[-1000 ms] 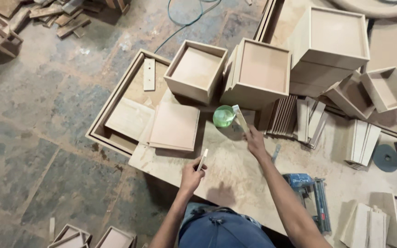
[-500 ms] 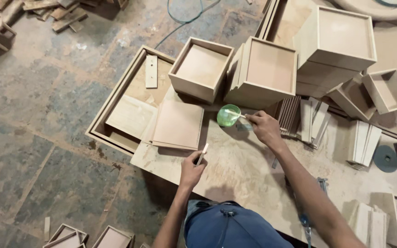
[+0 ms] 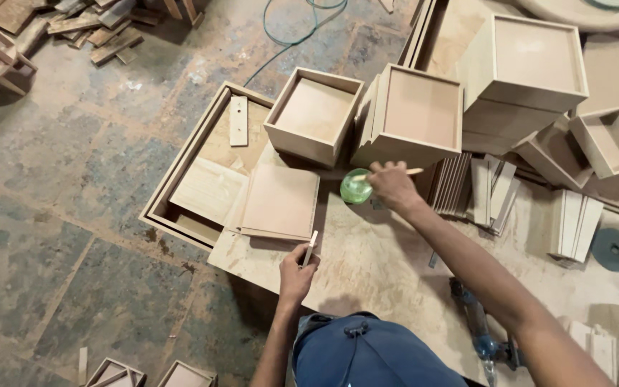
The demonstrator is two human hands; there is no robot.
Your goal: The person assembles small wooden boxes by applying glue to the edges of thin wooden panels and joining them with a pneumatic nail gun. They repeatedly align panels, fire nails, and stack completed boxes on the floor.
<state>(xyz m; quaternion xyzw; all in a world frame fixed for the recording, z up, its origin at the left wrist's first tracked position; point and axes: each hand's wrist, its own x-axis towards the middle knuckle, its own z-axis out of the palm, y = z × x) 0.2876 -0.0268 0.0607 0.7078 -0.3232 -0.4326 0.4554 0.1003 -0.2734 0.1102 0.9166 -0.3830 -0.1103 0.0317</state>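
My right hand point(image 3: 392, 185) reaches out over a plywood sheet point(image 3: 388, 265) and holds a thin wooden stick point(image 3: 388, 173) whose tip rests at a small green cup point(image 3: 355, 189). My left hand point(image 3: 296, 272) grips a narrow wooden strip point(image 3: 311, 247), held upright near the sheet's front left part. A flat square panel point(image 3: 281, 202) lies just beyond the left hand. Behind the cup stand two open wooden boxes point(image 3: 314, 113) point(image 3: 418, 115).
More wooden boxes point(image 3: 528, 64) are stacked at the back right, with bundles of narrow strips point(image 3: 573, 223) and a dark disc point(image 3: 612, 248) beside them. A shallow frame point(image 3: 202, 172) lies on the stone floor at left. A blue power tool point(image 3: 478, 330) lies near my right forearm.
My right hand has moved with the stick to the green cup and turned it sideways across the rim. My left hand with the strip has stayed almost still.
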